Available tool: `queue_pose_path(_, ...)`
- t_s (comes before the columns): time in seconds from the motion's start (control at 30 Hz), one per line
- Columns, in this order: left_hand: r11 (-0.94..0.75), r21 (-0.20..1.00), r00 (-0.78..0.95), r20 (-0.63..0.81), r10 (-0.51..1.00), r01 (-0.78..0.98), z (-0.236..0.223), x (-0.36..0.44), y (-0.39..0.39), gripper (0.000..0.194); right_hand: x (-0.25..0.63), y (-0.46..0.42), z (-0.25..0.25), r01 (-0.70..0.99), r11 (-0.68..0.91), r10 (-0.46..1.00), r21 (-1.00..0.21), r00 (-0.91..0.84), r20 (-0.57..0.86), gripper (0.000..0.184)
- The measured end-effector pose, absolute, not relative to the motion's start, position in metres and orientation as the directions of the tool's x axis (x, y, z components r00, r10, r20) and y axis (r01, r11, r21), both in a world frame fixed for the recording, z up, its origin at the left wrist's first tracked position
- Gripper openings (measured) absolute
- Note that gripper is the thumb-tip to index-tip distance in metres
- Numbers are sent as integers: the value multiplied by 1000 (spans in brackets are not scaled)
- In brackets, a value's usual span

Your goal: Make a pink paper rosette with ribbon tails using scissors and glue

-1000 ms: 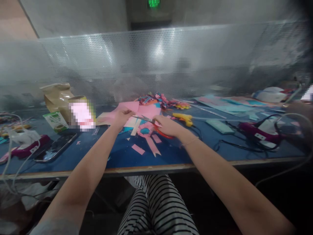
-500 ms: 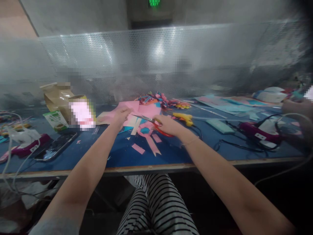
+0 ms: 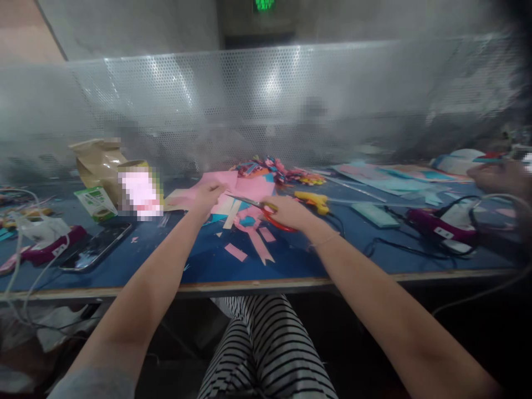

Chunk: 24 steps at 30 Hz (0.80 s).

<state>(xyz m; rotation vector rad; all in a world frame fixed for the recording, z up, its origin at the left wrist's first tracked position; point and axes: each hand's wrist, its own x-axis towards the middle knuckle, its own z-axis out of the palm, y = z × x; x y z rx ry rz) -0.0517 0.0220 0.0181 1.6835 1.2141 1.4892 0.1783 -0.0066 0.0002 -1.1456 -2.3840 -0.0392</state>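
My right hand (image 3: 285, 209) is closed round the red handles of a pair of scissors (image 3: 249, 200), whose blades point left. My left hand (image 3: 209, 198) is pinched near the scissor tips, over pink paper sheets (image 3: 208, 183); what lies between its fingertips is too small to make out. Just below the blades is a pink folded paper ring (image 3: 239, 223) with a notched pink paper tail (image 3: 261, 248). Small pink paper rectangles (image 3: 236, 252) and a cream strip (image 3: 230, 216) are close by on the blue table (image 3: 216, 271).
Behind my hands is a pile of colourful paper pieces (image 3: 266, 165). A yellow glue gun (image 3: 313, 200) lies right of the scissors. Purple power strips (image 3: 440, 227) and cables are at both sides. A phone (image 3: 97, 249) and paper bag (image 3: 97, 166) sit left. Another person's hand (image 3: 494, 174) is far right.
My hands and the scissors stay in nearly the same place over the pink paper. The other person's hand at the far right has moved left and up a little.
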Motion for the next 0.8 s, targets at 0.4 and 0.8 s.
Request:
queue_pose_path(0.4, -396, 875, -88, 434, 897, 277, 16, -58, 29, 26, 183, 3, -10, 682, 613, 780, -400, -439, 447, 37)
queue_pose_path(0.8, -381, 860, 274, 297, 915, 340, 11, -18, -2, 30, 150, 7, -16, -14, 376, 893, -927, -260, 366, 41)
